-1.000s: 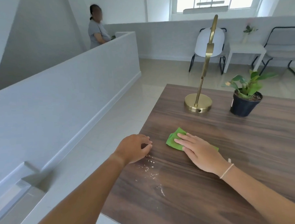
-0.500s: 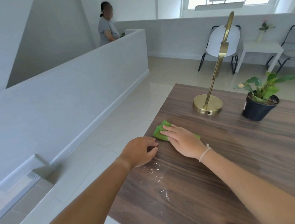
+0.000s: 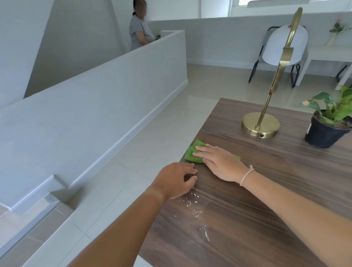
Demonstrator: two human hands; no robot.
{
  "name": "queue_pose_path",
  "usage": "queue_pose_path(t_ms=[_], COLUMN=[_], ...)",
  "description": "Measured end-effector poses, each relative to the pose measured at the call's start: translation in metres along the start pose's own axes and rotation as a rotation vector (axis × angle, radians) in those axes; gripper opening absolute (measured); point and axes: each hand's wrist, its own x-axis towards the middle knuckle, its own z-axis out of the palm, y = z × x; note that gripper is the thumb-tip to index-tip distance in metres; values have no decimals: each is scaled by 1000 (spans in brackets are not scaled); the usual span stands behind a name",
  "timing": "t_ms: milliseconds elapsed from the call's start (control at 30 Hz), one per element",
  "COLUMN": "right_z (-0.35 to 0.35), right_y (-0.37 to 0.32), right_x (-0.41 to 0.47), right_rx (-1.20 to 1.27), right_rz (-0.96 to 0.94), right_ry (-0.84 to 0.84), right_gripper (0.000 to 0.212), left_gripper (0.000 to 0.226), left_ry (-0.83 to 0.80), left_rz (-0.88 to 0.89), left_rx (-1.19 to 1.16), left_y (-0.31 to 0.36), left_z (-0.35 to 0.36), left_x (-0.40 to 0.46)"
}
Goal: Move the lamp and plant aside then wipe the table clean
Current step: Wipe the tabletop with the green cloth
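Across the lower right of the frame, a dark wood table (image 3: 274,189) is seen. At right, a brass lamp (image 3: 260,127) and a potted plant (image 3: 329,126) are set side by side; the pot's white label cannot be read. At centre, a green cloth (image 3: 192,153) is pressed flat under the open right hand (image 3: 220,163). The left hand (image 3: 175,180) is loosely curled, empty, beside white crumbs (image 3: 191,201).

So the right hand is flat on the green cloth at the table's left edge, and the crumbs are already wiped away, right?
Not quite. The head view shows the right hand flat on the green cloth at the table's left edge, but the crumbs are still there, scattered just beside the left hand.
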Motion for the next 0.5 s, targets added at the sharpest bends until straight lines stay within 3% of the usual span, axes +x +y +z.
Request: queue_pose_path(t_ms=[167,367,500], right_z=[-23,8,-15], right_y=[18,-23,17], right_x=[26,18,5], right_rx=[-49,2,-28], right_rz=[272,8,120], right_ry=[4,-5,21], right_gripper=[43,40,42], left_gripper=[39,40,40], left_ry=[-3,-18,3], left_rz=[-7,7,3], left_rx=[-13,20,-2], left_y=[1,2,1], left_z=[1,0,2], left_x=[-2,-1,-1])
